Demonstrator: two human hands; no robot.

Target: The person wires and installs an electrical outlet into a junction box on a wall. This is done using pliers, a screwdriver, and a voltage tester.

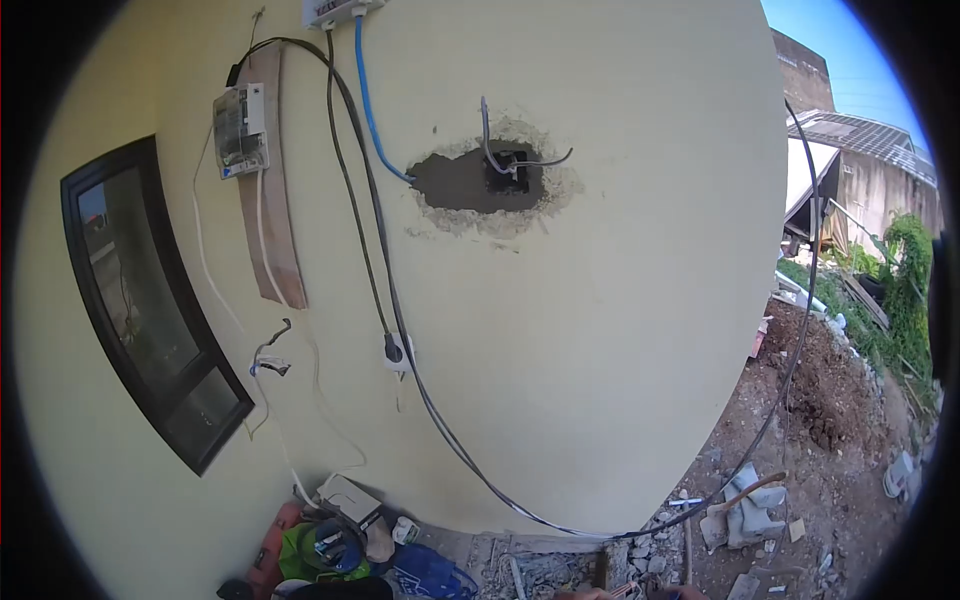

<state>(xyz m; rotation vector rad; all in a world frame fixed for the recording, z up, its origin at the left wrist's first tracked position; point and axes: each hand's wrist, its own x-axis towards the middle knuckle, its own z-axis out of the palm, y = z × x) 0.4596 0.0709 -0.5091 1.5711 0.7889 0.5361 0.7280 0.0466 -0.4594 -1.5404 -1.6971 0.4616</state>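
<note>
At the bottom edge, only a sliver of my left hand (585, 595) shows, and a sliver of my right hand (680, 592) lies to its right. Both are cut off by the frame, so their fingers cannot be made out. A small pale item (625, 590) appears between them, too small to name. Ahead, the cream wall (600, 330) has a rough patched recess (455, 185) with a dark wall box (507, 172) set in it. Grey conduit ends (487, 130) stick out of the box. A blue conduit (366, 100) runs down into the recess's left side.
Black cables (425, 400) loop down the wall past a plugged socket (398, 352). An electrical panel (240, 130) hangs on a board beside a dark-framed window (150, 300). Bags and tools (325, 550) lie below. Rubble, a concrete block (750, 515) and soil (830, 400) lie right.
</note>
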